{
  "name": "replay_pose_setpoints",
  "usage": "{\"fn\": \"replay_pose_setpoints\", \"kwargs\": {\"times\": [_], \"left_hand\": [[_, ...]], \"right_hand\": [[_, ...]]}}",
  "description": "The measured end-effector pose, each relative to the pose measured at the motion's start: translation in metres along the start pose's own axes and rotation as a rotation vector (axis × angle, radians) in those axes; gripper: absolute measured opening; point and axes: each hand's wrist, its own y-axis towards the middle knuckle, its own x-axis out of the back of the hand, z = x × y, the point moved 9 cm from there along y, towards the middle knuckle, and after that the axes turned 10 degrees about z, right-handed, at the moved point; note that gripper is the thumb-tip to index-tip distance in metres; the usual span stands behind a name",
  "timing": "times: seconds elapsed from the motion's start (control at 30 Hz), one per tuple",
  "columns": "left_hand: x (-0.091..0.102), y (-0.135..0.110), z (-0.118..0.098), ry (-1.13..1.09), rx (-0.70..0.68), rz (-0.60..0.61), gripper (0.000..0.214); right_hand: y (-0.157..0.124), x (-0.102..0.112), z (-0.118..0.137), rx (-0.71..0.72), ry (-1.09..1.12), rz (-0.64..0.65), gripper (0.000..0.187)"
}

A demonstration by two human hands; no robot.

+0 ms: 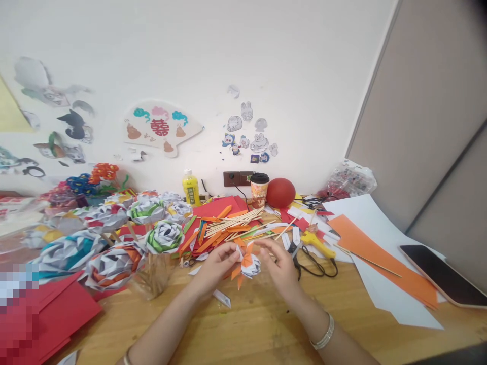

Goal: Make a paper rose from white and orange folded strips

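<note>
A small paper flower [251, 267] of white and orange folded pieces is held above the table in front of me. My left hand [219, 267] pinches its left side between thumb and fingers. From the right, my right hand [280, 266] has its thumb and index finger close together at the upper orange petal; the exact contact is hard to make out. One orange point hangs below the flower. On the table under my left hand lies a folded white paper strip [222, 298].
Large paper flowers [165, 236] crowd the left, above red paper sheets [64, 314]. Wooden sticks [234, 223] and orange strips lie behind my hands. To the right are a yellow glue gun [317, 245], orange paper [384, 258] and a phone [445, 274]. A lidded cup [259, 191] stands at the back.
</note>
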Motion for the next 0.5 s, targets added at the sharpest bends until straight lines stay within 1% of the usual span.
{"fn": "replay_pose_setpoints", "kwargs": {"times": [0.1, 0.17, 0.23, 0.3, 0.37, 0.43, 0.5], "left_hand": [[-0.007, -0.001, 0.001, 0.008, 0.029, 0.031, 0.03], [-0.009, -0.001, 0.002, 0.016, 0.034, 0.032, 0.03], [-0.01, -0.001, 0.004, 0.01, 0.034, 0.035, 0.028], [-0.012, 0.0, 0.004, 0.022, 0.039, 0.038, 0.026], [-0.012, 0.0, 0.004, 0.062, 0.046, 0.02, 0.024], [-0.011, 0.0, 0.003, 0.116, 0.045, -0.004, 0.023], [-0.011, 0.001, 0.002, 0.168, 0.036, -0.02, 0.021]], "right_hand": [[0.004, -0.012, -0.022, -0.143, 0.232, 0.088, 0.019], [0.005, -0.019, -0.029, -0.183, 0.351, 0.128, 0.018], [0.005, -0.023, -0.033, -0.214, 0.412, 0.161, 0.017], [0.005, -0.027, -0.035, -0.252, 0.448, 0.198, 0.019], [0.003, -0.03, -0.037, -0.285, 0.456, 0.206, 0.021], [0.003, -0.029, -0.037, -0.293, 0.407, 0.187, 0.018], [0.003, -0.025, -0.035, -0.276, 0.313, 0.152, 0.012]]}}
